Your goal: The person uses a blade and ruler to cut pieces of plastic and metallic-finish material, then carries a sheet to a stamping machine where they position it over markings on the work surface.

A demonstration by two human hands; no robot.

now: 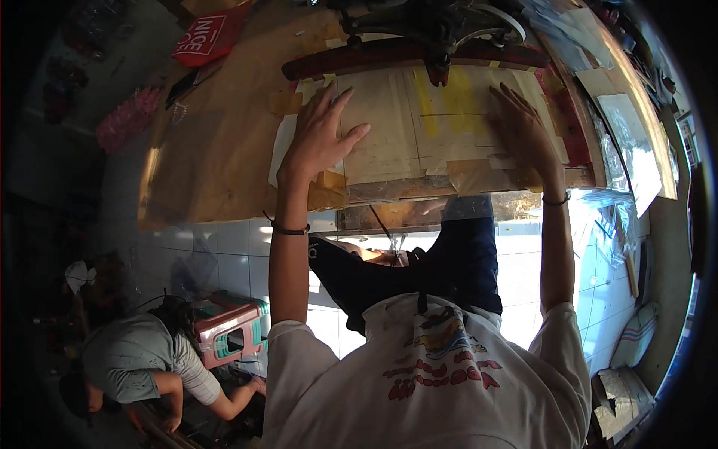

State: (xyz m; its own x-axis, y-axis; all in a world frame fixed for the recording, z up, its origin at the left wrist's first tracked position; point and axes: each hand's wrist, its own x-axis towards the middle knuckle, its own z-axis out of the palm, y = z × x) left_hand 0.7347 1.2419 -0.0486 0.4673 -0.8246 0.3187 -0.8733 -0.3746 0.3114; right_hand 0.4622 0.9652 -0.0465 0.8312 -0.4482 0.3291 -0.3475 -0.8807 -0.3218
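Observation:
My left hand (320,136) lies on the left part of a pale, tape-patched work surface (380,138), fingers and thumb spread. Toward the right side of that surface is my right hand (525,133), fingers stretched out and slightly blurred. Neither hand visibly holds anything. Clear film seems to cover part of the pale surface, which carries ruled lines and yellow tape strips (454,101). Just beyond my fingertips a long dark red bar (374,54) runs across, fixed under a black metal machine frame (441,30).
The wooden table (224,142) extends left, bearing a red bag (209,37) and a dark flat object (182,87). Plastic sheets (624,135) lie at the right. Another person (138,367) bends near a pink and green stool (232,329) at lower left. A pink bundle (129,118) is beyond the table.

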